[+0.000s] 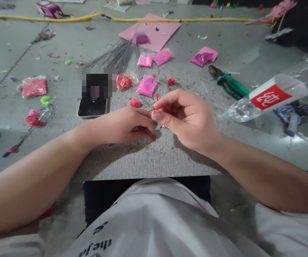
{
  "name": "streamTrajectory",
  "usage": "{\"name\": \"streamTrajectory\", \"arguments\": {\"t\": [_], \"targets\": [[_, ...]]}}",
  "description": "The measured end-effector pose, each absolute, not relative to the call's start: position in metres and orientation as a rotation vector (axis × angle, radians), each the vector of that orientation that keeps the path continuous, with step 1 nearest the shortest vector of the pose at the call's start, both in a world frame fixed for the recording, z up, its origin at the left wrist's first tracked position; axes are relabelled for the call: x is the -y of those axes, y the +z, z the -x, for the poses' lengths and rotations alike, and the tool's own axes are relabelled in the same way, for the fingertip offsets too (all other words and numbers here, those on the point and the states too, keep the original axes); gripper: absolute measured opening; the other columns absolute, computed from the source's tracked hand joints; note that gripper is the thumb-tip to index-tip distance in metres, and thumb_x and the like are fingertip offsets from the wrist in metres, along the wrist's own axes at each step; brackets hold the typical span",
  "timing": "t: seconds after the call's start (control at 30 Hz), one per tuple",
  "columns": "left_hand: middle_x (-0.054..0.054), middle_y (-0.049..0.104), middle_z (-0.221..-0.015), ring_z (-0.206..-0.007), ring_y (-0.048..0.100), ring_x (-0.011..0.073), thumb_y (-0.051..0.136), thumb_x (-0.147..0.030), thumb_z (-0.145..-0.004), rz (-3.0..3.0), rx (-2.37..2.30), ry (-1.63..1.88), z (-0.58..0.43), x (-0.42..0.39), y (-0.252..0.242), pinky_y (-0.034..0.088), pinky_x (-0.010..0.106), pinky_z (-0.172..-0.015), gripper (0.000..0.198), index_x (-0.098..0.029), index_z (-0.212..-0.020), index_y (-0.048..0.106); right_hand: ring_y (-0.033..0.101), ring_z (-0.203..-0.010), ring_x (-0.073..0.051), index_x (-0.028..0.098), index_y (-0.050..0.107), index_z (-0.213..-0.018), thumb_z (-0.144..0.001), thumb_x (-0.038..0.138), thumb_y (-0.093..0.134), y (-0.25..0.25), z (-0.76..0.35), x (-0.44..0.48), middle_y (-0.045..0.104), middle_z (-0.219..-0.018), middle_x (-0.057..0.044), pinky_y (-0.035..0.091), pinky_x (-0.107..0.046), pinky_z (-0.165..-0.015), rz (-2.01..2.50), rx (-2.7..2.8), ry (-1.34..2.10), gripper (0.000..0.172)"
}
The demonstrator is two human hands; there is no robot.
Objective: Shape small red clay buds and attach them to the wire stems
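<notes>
My left hand (128, 125) rests on a grey board (148, 160), fingers curled round a small red piece that is mostly hidden. My right hand (186, 114) hovers just right of it, thumb and forefinger pinched on a tiny red bit at the end of a thin wire (148, 105). The two hands almost touch. A red lump of clay (134, 102) lies just beyond my left hand. Small bags of pink clay (147, 86) and red clay (123, 81) sit further back on the board.
A phone (93, 107) lies at the board's left edge. A bundle of thin wires (116, 57) fans out behind it. Green-handled pliers (227, 84) and a plastic bottle (271, 96) lie to the right. A pink sheet (156, 32) and a yellow cable (63, 18) lie at the back.
</notes>
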State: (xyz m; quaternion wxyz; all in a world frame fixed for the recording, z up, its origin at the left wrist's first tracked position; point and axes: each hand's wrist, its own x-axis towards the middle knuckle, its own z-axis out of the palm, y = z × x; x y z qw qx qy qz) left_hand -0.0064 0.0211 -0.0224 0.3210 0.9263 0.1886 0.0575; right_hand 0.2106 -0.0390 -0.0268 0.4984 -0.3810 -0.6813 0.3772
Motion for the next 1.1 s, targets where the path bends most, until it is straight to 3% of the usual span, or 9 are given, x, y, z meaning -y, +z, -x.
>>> {"name": "streamTrajectory", "arguments": {"t": [0.47, 1.1], "targets": [[0.005, 0.080, -0.104, -0.095, 0.073, 0.0177, 0.068, -0.021, -0.095, -2.379, -0.467, 0.225, 0.0040, -0.0191, -0.0231, 0.053, 0.026, -0.086, 0.019, -0.026, -0.109, 0.081, 0.062, -0.066, -0.011, 0.023, 0.069, -0.098, -0.097, 0.043, 0.071, -0.0287, -0.2114, 0.0389, 0.070, -0.083, 0.001, 0.054, -0.026, -0.059, 0.896, 1.668, 0.940, 0.020], [0.007, 0.073, -0.107, -0.091, 0.070, 0.0183, 0.060, -0.024, -0.100, -2.609, -0.377, 0.169, 0.0054, -0.0142, -0.0286, 0.051, 0.026, -0.080, 0.018, -0.022, -0.105, 0.077, 0.061, -0.062, -0.008, 0.020, 0.068, -0.096, -0.095, 0.044, 0.073, -0.0326, -0.2087, 0.0324, 0.068, -0.078, 0.003, 0.052, -0.021, -0.057, 0.765, 1.612, 0.931, 0.025]]}}
